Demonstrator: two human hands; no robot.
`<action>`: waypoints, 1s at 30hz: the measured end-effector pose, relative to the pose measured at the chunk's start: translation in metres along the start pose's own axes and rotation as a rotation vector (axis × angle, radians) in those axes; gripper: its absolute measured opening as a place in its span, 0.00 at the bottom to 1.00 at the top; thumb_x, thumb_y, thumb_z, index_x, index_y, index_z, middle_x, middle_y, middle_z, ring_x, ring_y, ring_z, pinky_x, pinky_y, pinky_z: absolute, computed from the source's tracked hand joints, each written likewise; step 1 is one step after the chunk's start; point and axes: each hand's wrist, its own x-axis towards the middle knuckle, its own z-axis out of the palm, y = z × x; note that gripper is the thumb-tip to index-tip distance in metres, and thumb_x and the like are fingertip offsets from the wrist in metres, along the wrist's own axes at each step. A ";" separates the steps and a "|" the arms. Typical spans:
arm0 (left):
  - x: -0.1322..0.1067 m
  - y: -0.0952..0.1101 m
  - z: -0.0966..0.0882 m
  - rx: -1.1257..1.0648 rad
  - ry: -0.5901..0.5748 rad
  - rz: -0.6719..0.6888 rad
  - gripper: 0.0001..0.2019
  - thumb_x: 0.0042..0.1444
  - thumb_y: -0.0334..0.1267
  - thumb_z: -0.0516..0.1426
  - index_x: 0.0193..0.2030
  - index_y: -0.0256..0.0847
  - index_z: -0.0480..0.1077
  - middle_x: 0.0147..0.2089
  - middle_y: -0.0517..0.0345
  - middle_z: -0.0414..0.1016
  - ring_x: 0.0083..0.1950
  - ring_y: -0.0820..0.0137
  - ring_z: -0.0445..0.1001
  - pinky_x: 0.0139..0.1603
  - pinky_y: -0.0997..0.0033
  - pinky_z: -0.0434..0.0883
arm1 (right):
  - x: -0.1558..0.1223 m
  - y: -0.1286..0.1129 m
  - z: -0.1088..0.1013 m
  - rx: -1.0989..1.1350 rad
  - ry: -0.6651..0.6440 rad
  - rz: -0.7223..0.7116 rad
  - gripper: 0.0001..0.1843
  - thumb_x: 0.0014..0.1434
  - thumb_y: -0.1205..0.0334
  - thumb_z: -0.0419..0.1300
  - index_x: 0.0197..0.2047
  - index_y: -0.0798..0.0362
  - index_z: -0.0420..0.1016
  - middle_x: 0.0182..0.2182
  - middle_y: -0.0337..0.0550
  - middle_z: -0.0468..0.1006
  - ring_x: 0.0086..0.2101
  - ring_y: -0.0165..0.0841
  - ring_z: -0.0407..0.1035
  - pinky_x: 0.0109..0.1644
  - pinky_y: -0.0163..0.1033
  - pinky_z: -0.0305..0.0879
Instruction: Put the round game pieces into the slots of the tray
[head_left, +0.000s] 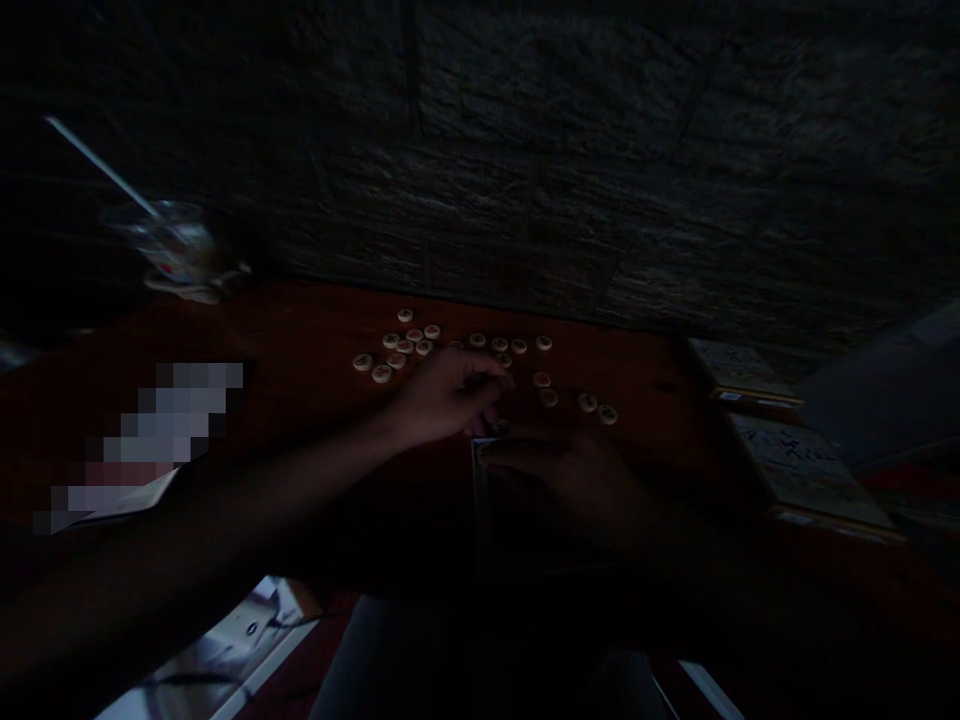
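Observation:
The scene is very dark. Several small round pale game pieces (409, 346) lie scattered on a dark red-brown table (300, 350). My left hand (450, 398) reaches across to them with its fingers curled in a pinch over the pieces; what it holds is hidden. My right hand (577, 470) rests just below it, fingers bent on the edge of a dark flat box or board (484, 480). A few more pieces (598, 407) lie to the right of the hands.
A clear plastic cup (174, 245) with a straw stands at the table's far left. A dark stone-textured wall (600, 180) rises behind the table. Flat pale boards (806, 460) lie at the right edge. Paper (135, 497) sits at the left.

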 end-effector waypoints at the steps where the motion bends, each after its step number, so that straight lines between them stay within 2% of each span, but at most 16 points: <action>1: 0.000 0.000 0.000 0.002 0.002 -0.005 0.11 0.68 0.39 0.57 0.44 0.36 0.80 0.26 0.57 0.80 0.22 0.72 0.80 0.22 0.78 0.75 | 0.000 0.000 0.000 0.002 -0.001 0.004 0.09 0.68 0.67 0.63 0.47 0.47 0.85 0.44 0.42 0.86 0.41 0.34 0.79 0.43 0.38 0.71; 7: 0.001 -0.001 -0.002 -0.005 0.021 0.003 0.10 0.67 0.38 0.58 0.43 0.36 0.79 0.26 0.58 0.79 0.22 0.73 0.78 0.22 0.79 0.74 | 0.000 0.000 -0.001 -0.008 0.005 0.011 0.10 0.67 0.68 0.64 0.48 0.46 0.84 0.46 0.42 0.86 0.44 0.35 0.80 0.48 0.39 0.72; 10: 0.004 -0.002 -0.009 0.017 0.159 0.028 0.09 0.65 0.37 0.58 0.41 0.36 0.80 0.26 0.59 0.78 0.21 0.75 0.75 0.21 0.80 0.71 | 0.000 -0.001 -0.002 -0.002 0.022 0.013 0.09 0.67 0.66 0.64 0.47 0.47 0.84 0.46 0.43 0.86 0.44 0.35 0.80 0.48 0.38 0.72; 13: 0.010 -0.006 -0.022 0.050 0.343 0.051 0.10 0.64 0.37 0.57 0.41 0.37 0.80 0.28 0.58 0.79 0.23 0.76 0.74 0.21 0.79 0.67 | -0.002 -0.001 -0.005 -0.005 0.111 0.015 0.07 0.67 0.63 0.64 0.44 0.48 0.84 0.40 0.41 0.87 0.39 0.35 0.80 0.43 0.37 0.72; 17: 0.017 -0.013 -0.038 0.237 0.483 0.154 0.10 0.61 0.36 0.58 0.43 0.38 0.82 0.38 0.53 0.85 0.34 0.72 0.80 0.35 0.75 0.73 | -0.004 0.012 -0.012 0.055 0.317 0.047 0.11 0.68 0.62 0.61 0.36 0.51 0.84 0.30 0.39 0.86 0.30 0.32 0.78 0.36 0.35 0.68; 20: 0.020 -0.016 -0.042 0.392 0.437 0.179 0.10 0.61 0.36 0.59 0.43 0.39 0.82 0.40 0.53 0.86 0.38 0.69 0.81 0.41 0.71 0.73 | -0.003 0.033 -0.015 0.171 0.442 0.231 0.14 0.67 0.60 0.60 0.30 0.52 0.82 0.24 0.38 0.83 0.24 0.29 0.74 0.29 0.33 0.64; 23: 0.022 -0.020 -0.042 0.518 0.370 0.201 0.10 0.61 0.35 0.59 0.44 0.40 0.82 0.40 0.54 0.85 0.39 0.68 0.81 0.43 0.69 0.73 | -0.004 0.060 -0.013 0.286 0.542 0.381 0.14 0.65 0.56 0.61 0.33 0.53 0.84 0.30 0.43 0.86 0.27 0.32 0.78 0.32 0.34 0.68; 26: 0.028 -0.025 -0.042 0.607 0.330 0.238 0.10 0.61 0.36 0.61 0.46 0.41 0.82 0.44 0.52 0.84 0.44 0.65 0.80 0.47 0.65 0.74 | -0.005 0.081 -0.011 0.269 0.550 0.463 0.14 0.63 0.56 0.60 0.33 0.54 0.83 0.29 0.45 0.85 0.25 0.33 0.76 0.29 0.35 0.67; 30: 0.037 -0.033 -0.040 0.738 0.256 0.303 0.12 0.63 0.39 0.61 0.49 0.41 0.82 0.48 0.49 0.82 0.51 0.59 0.79 0.57 0.57 0.72 | -0.004 0.092 -0.011 0.269 0.506 0.476 0.16 0.63 0.54 0.58 0.34 0.54 0.84 0.27 0.45 0.84 0.25 0.34 0.76 0.30 0.36 0.67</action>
